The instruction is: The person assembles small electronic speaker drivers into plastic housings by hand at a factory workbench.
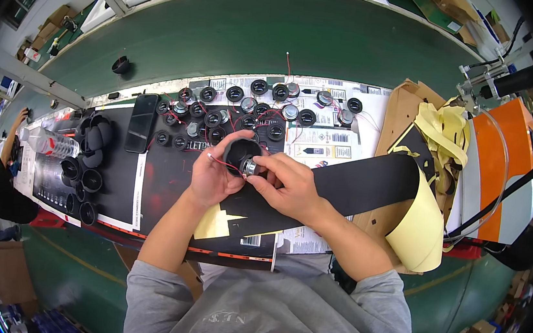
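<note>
My left hand (203, 179) is closed round a black cup-shaped housing (236, 150), its open mouth turned up towards me. At the rim of that mouth, the thumb and fingers of my right hand (292, 185) pinch a small round silver speaker (249, 166). A thin red wire (220, 161) runs from the speaker across my left palm. Just beyond my hands, several loose small round speakers (276, 131) with black faces or silver backs and red wires lie scattered over printed sheets and a black mat. Whether the speaker touches the inner wall is hidden by my fingers.
Left of my hands are a phone (142, 123), a clear bottle (51, 142) and several black housings (91, 179). A black strip (369, 182) with yellow backing (421, 228) curls at right, by cardboard (393, 124) and an orange-white machine (499, 162). A green belt (228, 39) runs behind; someone (4, 188) works far left.
</note>
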